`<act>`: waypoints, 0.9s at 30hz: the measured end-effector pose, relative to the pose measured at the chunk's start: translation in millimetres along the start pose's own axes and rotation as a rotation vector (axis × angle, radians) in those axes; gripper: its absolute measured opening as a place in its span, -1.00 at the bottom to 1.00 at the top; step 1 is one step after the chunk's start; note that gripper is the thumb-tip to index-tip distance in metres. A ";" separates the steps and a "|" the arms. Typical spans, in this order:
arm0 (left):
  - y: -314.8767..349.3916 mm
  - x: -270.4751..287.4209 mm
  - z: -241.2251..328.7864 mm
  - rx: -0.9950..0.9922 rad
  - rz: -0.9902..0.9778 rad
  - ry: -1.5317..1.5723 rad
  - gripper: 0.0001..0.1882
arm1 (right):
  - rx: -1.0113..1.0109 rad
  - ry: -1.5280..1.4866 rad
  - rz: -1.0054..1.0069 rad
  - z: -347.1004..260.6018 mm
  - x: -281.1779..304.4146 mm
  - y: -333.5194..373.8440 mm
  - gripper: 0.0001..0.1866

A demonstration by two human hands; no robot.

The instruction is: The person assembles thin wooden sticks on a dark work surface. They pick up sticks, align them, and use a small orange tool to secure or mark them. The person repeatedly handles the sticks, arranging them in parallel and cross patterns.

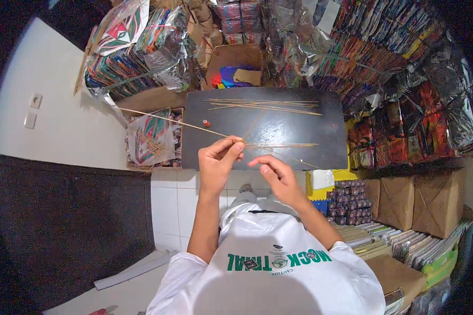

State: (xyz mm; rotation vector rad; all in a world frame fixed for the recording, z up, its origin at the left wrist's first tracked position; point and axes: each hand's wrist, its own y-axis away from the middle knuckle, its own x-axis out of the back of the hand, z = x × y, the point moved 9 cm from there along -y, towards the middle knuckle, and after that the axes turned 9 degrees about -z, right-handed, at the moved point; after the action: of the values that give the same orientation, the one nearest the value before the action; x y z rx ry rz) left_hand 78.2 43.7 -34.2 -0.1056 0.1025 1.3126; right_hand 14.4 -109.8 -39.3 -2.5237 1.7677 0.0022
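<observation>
My left hand (218, 160) is over the near part of the dark table, thumb and fingers pinched on a long thin stick (168, 119). The stick slants from the upper left down through the pinch. More thin sticks (284, 145) show just right of these fingertips; whether the hand grips them too is unclear. My right hand (279, 178) is beside it, lower and to the right, fingers curled and thumb against them. Anything in that pinch is too fine to make out. Several thin sticks (268, 103) lie loosely together across the table's far part. A small red spool (206, 123) stands at the left.
The black table (199, 107) is ringed by stacked, plastic-wrapped bundles (352, 47). A box (152, 139) with printed sheets and sticks adjoins its left side. Cardboard boxes (431, 199) and a stack of small dark packs (348, 202) stand at the right. A white wall (58, 89) is on the left.
</observation>
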 end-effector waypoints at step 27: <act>11.9 69.6 2.9 -0.019 -0.017 -0.179 -0.89 | -0.266 0.277 0.217 35.6 156.7 36.4 -0.80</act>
State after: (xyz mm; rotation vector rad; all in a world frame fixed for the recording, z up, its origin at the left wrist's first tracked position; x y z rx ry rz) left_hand 84.2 113.8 -40.9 -0.0048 -0.0625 1.3001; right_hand 35.0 -267.5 -82.2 -2.5951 2.2819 -0.1155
